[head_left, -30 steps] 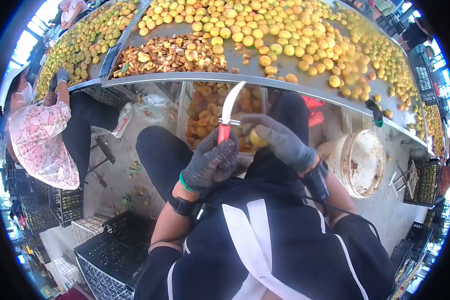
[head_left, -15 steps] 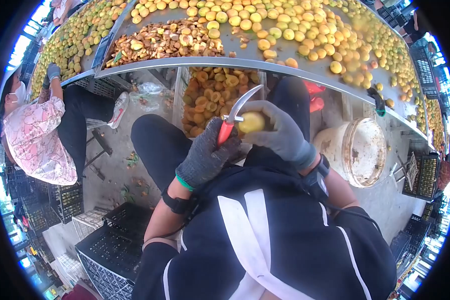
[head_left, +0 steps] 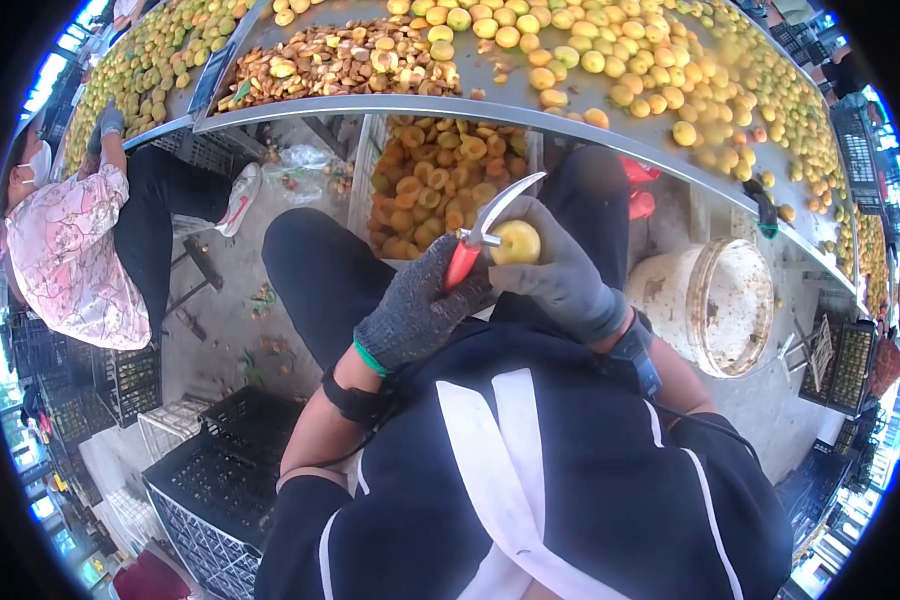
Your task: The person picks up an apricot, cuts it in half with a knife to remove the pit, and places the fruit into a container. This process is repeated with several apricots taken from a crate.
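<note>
My left hand (head_left: pixel 417 310), in a dark knitted glove, grips the red handle of a curved knife (head_left: pixel 485 226). The blade points up and to the right. My right hand (head_left: pixel 562 280), in a grey glove, holds a yellow apricot (head_left: pixel 517 242) right against the blade's base. Both hands are over my lap, above a crate of halved apricots (head_left: pixel 435 180) that stands between my knees.
A metal table (head_left: pixel 490 95) ahead carries many whole apricots (head_left: pixel 610 70) and a heap of pits and scraps (head_left: pixel 340 65). A white bucket (head_left: pixel 715 305) stands at the right. A black crate (head_left: pixel 215 490) lies lower left. A person in a floral shirt (head_left: pixel 70 260) sits at the left.
The apricot has come into full view in my right hand and sits against the knife. The blade has tilted from upright toward the right. Both hands shifted slightly right.
</note>
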`<state>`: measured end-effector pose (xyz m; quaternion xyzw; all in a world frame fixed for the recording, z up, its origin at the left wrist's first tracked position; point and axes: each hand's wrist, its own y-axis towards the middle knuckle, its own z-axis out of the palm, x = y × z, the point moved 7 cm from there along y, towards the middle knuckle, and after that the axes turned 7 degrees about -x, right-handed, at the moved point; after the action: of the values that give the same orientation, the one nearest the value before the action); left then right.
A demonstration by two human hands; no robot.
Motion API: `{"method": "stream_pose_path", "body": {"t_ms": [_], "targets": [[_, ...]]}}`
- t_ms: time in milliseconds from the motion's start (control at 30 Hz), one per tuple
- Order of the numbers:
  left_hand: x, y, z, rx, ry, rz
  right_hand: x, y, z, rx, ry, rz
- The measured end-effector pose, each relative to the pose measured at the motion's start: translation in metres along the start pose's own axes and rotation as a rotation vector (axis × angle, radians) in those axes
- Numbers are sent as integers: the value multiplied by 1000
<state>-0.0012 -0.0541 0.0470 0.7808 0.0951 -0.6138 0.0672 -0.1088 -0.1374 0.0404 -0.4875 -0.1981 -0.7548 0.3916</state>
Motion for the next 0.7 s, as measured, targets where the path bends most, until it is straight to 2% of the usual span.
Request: {"method": "stream_pose_path", "body": {"t_ms": [67, 167, 233, 333, 433, 567, 633, 700], "targets": [[4, -2, -1, -11, 55, 28, -6, -2, 1, 4, 29, 81], [7, -3, -2, -24, 107, 22, -11, -1, -3, -11, -84, 38], [8, -3, -3, -8, 112, -70, -12, -1, -10, -51, -308, -21], [8, -4, -2, -20, 82, -93, -12, -3, -11, -128, -392, -56], [5, -5, -4, -34, 136, -31, -8, -3, -7, -156, -498, -151], [10, -8, -3, -55, 113, -60, -5, -6, -2, -170, -513, -192], [10, -9, -3, -62, 163, -80, -10, -6, 0, -159, -301, 2], [11, -10, -3, -61, 174, -77, -13, -5, -2, -153, -342, -48]]}}
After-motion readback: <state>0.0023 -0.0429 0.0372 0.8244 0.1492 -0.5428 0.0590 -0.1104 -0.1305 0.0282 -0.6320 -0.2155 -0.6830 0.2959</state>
